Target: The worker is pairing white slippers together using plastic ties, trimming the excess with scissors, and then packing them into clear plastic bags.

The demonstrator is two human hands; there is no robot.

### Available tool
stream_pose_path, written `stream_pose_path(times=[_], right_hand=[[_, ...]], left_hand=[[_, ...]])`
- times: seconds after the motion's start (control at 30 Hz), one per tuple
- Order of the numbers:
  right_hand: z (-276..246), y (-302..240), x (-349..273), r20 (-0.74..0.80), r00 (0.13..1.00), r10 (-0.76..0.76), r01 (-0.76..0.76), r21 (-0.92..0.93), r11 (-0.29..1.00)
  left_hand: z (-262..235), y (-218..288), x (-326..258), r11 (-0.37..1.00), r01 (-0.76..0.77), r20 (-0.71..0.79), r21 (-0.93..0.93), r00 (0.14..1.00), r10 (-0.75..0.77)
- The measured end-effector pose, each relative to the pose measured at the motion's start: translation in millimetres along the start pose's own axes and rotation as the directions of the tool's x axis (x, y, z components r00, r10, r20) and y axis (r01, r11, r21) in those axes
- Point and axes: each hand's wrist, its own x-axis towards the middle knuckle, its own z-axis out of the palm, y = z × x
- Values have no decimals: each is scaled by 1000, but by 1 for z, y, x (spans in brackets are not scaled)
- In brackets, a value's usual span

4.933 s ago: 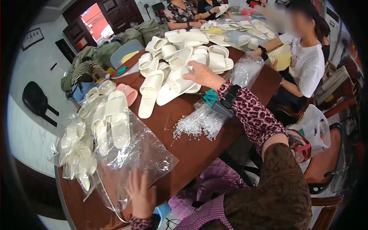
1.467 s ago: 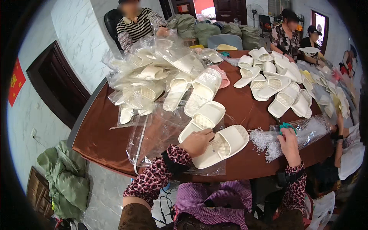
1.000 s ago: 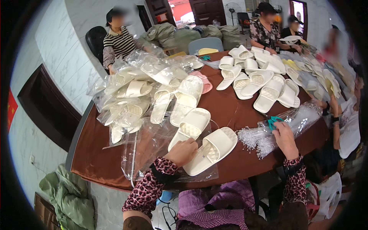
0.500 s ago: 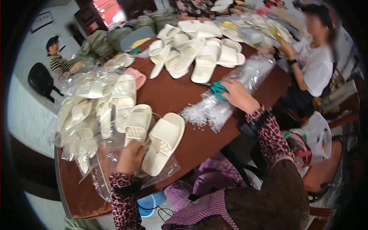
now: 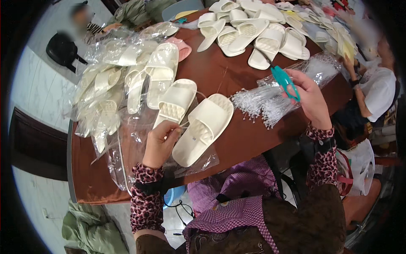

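My left hand (image 5: 162,143) is closed in a pinch at the near end of a pair of cream slippers, apparently on a thin white cord that shows at its fingertips. One cream slipper (image 5: 203,129) lies on the right, partly over a clear plastic bag (image 5: 198,163); its mate (image 5: 177,100) lies on the left. A thin loop arches between the two. Raised over the table, my right hand (image 5: 311,95) grips teal-handled scissors (image 5: 284,82), their dark blades pointing away to the upper left. Below them lies a bundle of thin white plastic ties (image 5: 264,103).
Bagged slippers (image 5: 99,91) pile up on the left of the brown table (image 5: 237,148), beside a pink slipper (image 5: 182,47). Loose cream slippers (image 5: 253,31) are heaped at the far side. A co-worker in a white top (image 5: 378,91) sits at right. A black chair (image 5: 63,51) stands far left.
My right hand has lifted the scissors off the tie bundle, and their blades now show. My left hand has moved from beside the slippers to a pinch at the cord. The view has shifted.
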Motion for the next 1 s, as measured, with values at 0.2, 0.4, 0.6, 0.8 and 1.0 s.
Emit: stream_pose_path(times=[0.2,0.4,0.6,0.8,1.0], right_hand=[[70,-4,-44,360,932,-47,-154,508,847],[131,1,-63,736,660,150,-577,369,728],[158,20,-70,793,599,111,-716,468,519],[171,17,-60,797,569,204,-777,440,450],[183,17,-52,776,605,176,-763,504,405]], left_hand=[[4,0,-5,986,65,-26,-154,997,-69],[5,2,-13,941,123,-93,-315,983,-159],[9,3,-21,906,113,-142,-407,972,-186],[10,4,-30,877,78,-185,-474,965,-186],[15,2,-36,880,53,-183,-472,971,-156]])
